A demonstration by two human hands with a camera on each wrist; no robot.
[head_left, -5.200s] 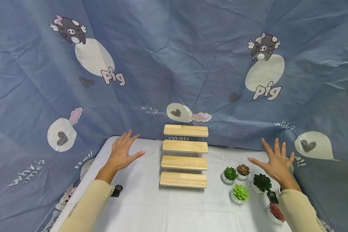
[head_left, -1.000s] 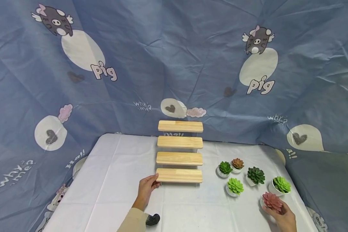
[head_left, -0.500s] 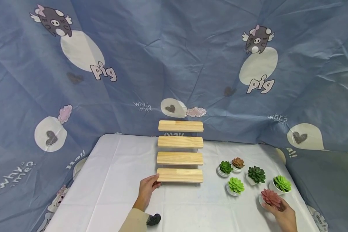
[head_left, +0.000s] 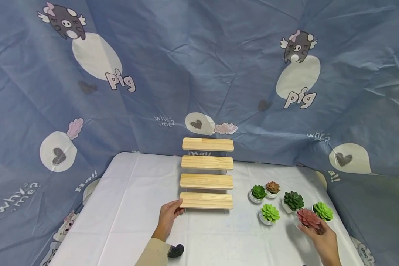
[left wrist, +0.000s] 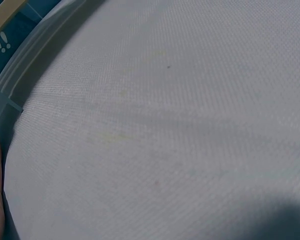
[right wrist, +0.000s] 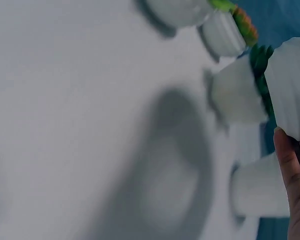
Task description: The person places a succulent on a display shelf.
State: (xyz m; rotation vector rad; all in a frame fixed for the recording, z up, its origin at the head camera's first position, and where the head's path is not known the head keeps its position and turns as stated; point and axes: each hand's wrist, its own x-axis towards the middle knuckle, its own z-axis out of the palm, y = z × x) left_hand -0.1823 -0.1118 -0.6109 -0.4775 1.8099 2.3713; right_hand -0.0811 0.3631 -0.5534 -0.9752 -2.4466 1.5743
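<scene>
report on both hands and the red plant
Right hand holds red plant, off table. Left hand grips bottom shelf, left end. Light green plant between red plant and bottom shelf.

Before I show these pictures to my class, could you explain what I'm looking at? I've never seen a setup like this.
There is no robot here: a person is working with two bare hands. The large picture comes from a camera worn on the head, looking forward and down; the two smaller ones come from a camera on each wrist.

On a white-covered table stands a four-step wooden rack. To its right stand five potted succulents: one brown, two darker green and two light green.

The left hand holds the left end of the rack's lowest board. The right hand holds a red succulent in a white pot, raised off the table.
</scene>
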